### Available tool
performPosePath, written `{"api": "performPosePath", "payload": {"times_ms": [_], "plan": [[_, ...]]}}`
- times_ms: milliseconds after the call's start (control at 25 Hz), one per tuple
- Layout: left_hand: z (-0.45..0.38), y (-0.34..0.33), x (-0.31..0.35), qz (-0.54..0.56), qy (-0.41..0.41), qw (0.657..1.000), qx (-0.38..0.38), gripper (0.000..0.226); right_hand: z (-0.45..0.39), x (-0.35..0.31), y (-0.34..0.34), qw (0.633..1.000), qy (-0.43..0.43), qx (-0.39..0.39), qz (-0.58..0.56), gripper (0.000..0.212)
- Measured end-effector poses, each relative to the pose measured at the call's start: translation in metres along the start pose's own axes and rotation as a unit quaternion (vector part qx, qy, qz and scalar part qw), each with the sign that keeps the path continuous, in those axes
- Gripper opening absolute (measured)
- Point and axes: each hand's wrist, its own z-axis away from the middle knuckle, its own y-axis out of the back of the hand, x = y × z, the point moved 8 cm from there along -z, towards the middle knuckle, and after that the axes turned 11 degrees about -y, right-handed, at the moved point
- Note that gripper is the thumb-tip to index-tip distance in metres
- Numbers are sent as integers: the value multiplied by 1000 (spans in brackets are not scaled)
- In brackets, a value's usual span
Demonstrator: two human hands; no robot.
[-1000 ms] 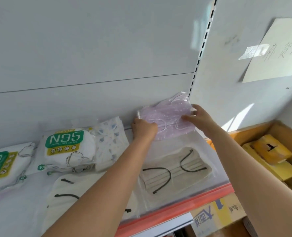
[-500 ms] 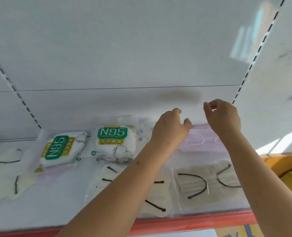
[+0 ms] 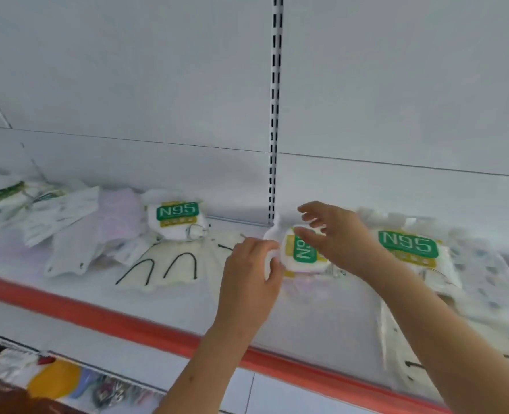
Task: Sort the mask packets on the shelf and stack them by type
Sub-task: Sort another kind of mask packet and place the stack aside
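Left hand [image 3: 248, 276]: reaching in from the lower middle of the frame, back of the hand facing the camera, fingers curling against the left edge of the middle N95 packet [image 3: 302, 252]; whether they are actually pinching it is too blurred to tell.
Right hand [image 3: 335, 236]: hovering over the same packet from the right, fingers spread and loosely bent, released, gripping nothing.
Middle N95 packet: lying on the shelf [image 3: 53, 294] at centre frame, label turned sideways, just below the slotted upright [image 3: 274, 115].
Right N95 packet [image 3: 408, 249]: lying flat right of centre, partly hidden behind the right forearm.
Left N95 packet [image 3: 177, 218]: sitting left of centre near the back wall.
Pink packet [image 3: 119, 216]: lying just left of that one.
Cream masks with black loops [image 3: 169, 264]: lying near the front, left of the left hand.
Red strip [image 3: 128, 322]: running along the shelf's front edge, lower left to lower right.
Change from earlier: the view is swinging left, so the slotted upright is now showing at centre instead of the right edge; both hands are now working at an N95 packet rather than over the pink packet at the right end; more packets are showing at far left.
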Motion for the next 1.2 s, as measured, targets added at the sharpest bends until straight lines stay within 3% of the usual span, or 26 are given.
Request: {"api": "performPosePath", "payload": {"times_ms": [160,280,360,480,680,800,920,1000,1080,1160,1200], "plan": [[29,73,-117,-97,108,989,21,23,-14,-64,-114,973,46,-89,207,65],[34,94,-165,-131,104,986,-25,31,-29,-59,-161,930,-28,-94,355,88],[35,87,-179,-147,86,981,-93,42,-34,-45,-169,932,-74,-87,345,94],[37,78,-184,-188,62,970,-138,52,-30,-22,-139,947,-121,-23,298,83],[17,78,-146,-93,35,995,-26,22,-22,18,-93,890,-207,-30,404,56],[2,59,-111,-35,-3,999,-29,22,-28,12,-100,880,-203,26,428,37],[-6,48,-102,-8,-4,999,-34,22,-29,6,-101,883,-167,84,430,24],[-11,49,-104,54,31,997,-36,20,-23,-1,-86,917,-151,133,345,22],[-14,41,-107,227,151,960,-60,21,-14,-22,-67,955,-116,199,185,16],[-13,20,-90,472,259,838,-90,39,-2,-54,-60,969,-28,229,84,12],[-16,14,-83,541,279,790,-77,43,4,-65,-62,972,11,223,71,13]]}}
